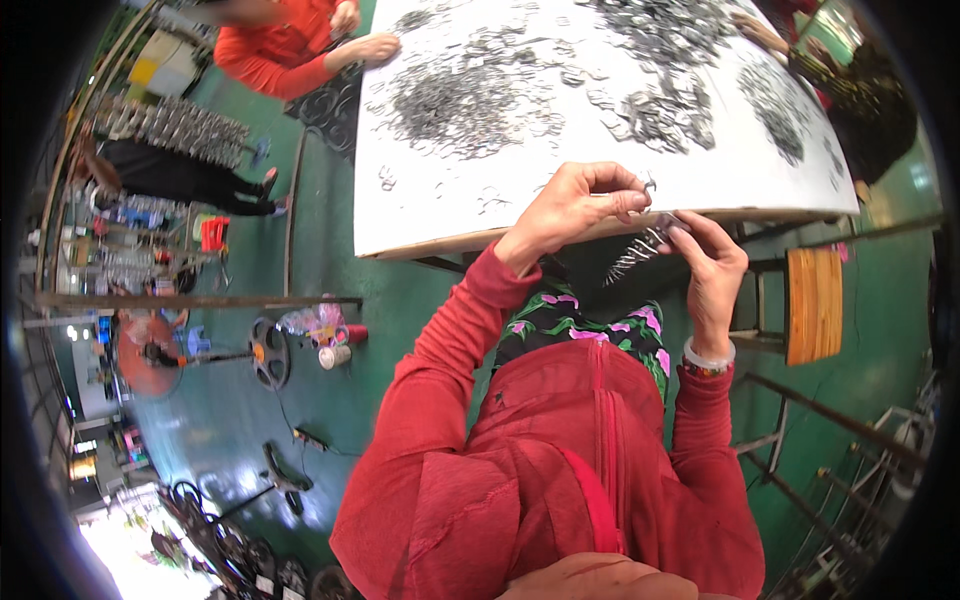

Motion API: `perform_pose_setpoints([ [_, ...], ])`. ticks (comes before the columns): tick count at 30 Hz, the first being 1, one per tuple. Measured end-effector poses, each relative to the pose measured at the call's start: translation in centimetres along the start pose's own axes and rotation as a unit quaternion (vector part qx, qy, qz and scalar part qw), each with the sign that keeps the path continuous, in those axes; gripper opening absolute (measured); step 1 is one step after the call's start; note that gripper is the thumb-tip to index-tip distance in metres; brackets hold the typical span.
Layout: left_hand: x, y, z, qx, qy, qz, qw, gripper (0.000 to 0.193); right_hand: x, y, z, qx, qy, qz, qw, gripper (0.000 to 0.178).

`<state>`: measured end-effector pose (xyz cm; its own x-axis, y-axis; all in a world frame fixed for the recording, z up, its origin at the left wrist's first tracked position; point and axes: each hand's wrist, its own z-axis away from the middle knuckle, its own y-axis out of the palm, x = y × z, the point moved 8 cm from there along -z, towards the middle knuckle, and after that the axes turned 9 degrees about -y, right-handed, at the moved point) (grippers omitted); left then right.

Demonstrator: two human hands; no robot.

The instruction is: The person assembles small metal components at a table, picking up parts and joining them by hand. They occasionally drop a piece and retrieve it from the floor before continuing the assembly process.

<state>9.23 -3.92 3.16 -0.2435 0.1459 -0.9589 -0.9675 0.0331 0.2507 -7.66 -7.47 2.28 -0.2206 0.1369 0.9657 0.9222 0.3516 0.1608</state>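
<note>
Just past the near edge of a white-topped table (420,222), my left hand (572,208) pinches a small, curved metal piece (650,188) between thumb and fingertips. To the right and slightly nearer me, my right hand (714,268) grips the upper end of a hanging row of thin silvery metal pieces (630,260). The row slants down to the left over my lap, and what joins it is too small to make out. Flat heaps of loose metal pieces cover the table: a grey one (450,105) at left, a darker one (665,108) toward the middle, another (775,105) at right.
A person in red (270,55) rests a hand on the table's left edge; a person in a dark patterned sleeve (865,100) works at the right. A wooden stool (812,305) stands right, a floor fan (150,352) left. Metal rails (200,300) run alongside.
</note>
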Motion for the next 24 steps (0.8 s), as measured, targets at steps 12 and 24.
perform_pose_setpoints([
  [12, -1.7, 7.8, 1.1, -0.122, 0.26, -0.251, 0.924, 0.014, 2.6, -2.9, 3.3, -0.081, -0.087, 0.008, 0.993, 0.017],
  [24, -14.9, 21.2, 0.5, 0.224, 0.26, -0.057, 0.937, 0.013, 22.2, -7.8, 7.5, -0.049, -0.412, 0.117, 0.902, 0.015],
])
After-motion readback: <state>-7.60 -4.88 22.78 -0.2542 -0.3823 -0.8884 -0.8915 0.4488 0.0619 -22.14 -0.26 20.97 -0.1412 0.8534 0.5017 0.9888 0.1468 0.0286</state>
